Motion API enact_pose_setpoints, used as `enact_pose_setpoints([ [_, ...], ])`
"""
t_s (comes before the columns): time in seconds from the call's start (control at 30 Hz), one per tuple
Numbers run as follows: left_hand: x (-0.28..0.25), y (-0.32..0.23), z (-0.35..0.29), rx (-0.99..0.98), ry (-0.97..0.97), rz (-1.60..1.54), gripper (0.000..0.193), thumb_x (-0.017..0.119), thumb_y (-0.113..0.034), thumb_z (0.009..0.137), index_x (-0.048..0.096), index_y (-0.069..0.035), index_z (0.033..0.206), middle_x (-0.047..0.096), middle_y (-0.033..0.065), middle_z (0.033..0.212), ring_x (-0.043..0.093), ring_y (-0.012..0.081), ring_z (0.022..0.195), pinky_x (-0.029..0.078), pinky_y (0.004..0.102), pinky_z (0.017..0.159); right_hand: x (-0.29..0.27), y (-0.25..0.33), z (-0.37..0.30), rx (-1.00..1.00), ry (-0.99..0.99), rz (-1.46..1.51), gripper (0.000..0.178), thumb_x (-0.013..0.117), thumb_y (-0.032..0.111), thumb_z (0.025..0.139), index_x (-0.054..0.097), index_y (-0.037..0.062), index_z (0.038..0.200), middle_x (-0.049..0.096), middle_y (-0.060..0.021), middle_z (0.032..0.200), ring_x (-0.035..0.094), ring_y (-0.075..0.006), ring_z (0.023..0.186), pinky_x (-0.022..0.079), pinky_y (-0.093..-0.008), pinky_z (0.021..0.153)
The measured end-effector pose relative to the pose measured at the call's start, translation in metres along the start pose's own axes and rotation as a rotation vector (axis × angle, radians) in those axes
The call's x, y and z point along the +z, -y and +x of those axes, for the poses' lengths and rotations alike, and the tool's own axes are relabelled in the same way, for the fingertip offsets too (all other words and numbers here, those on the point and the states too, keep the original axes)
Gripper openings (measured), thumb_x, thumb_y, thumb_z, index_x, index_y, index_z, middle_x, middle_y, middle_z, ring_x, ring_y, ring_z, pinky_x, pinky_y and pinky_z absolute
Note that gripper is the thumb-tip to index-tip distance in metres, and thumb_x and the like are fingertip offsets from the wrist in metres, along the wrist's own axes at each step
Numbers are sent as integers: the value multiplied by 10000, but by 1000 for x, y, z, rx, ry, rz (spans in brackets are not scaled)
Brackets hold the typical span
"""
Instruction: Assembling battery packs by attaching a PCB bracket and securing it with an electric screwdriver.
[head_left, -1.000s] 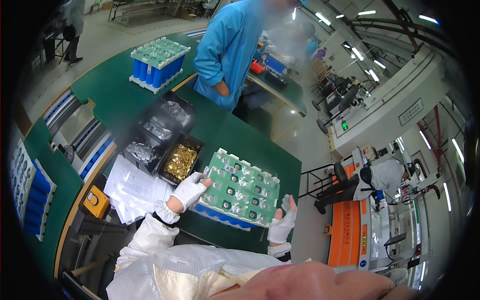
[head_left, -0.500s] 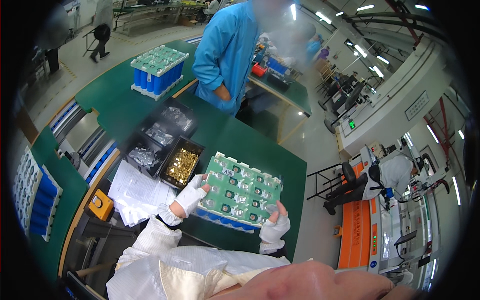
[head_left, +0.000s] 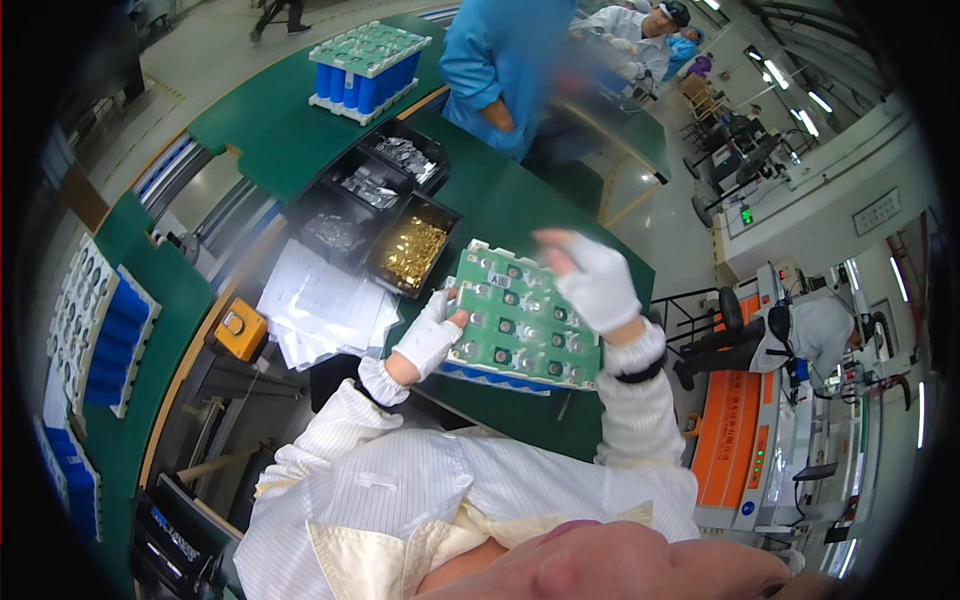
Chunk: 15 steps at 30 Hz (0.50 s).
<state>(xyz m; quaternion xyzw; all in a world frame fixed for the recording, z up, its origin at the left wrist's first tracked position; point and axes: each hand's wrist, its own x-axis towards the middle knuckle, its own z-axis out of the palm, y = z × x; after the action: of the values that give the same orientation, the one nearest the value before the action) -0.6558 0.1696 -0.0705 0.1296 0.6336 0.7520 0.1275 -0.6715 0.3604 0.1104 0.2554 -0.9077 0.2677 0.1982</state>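
Observation:
A battery pack (head_left: 518, 330) with a green board on top and blue cells below sits on the green bench in front of me. My left hand (head_left: 428, 338), in a white glove with bare fingertips, grips the pack's left edge. Over the pack's far right part is my right hand (head_left: 600, 287), gloved the same way and raised above the board. Its fingers point left and are smeared by motion, so whether they hold anything is unclear. That hand hides the board's far right corner.
Beyond the pack's left side stand black bins with gold metal pieces (head_left: 413, 250) and silver pieces (head_left: 405, 155). Papers (head_left: 325, 305) and a yellow box (head_left: 240, 330) lie at left. Other packs stand at the back (head_left: 368, 75) and far left (head_left: 95, 325). A person in blue (head_left: 500, 70) stands across the bench.
My right hand has left the pack's near right corner and moved up and away over the board. My left hand stays on the left edge. The whole view has shifted.

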Motion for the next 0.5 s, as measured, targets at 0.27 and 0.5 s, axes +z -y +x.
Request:
enact_pose_setpoints([
  [0.27,0,2,2,17,23,111,457,516,-212,938,387,54,1287,537,199,1178,521,239,1090,392,304,945,139,-14,47,-190,347,-50,159,626,246,833,682,107,884,668,-124,812,647,-312,731,519,-393,656],
  [0.5,0,-21,-3,-81,82,-17,500,509,-197,948,318,43,1342,465,149,1292,459,208,1161,374,294,978,138,-19,53,-38,714,-295,326,482,393,891,686,138,886,680,-109,819,656,-311,761,511,-422,677],
])
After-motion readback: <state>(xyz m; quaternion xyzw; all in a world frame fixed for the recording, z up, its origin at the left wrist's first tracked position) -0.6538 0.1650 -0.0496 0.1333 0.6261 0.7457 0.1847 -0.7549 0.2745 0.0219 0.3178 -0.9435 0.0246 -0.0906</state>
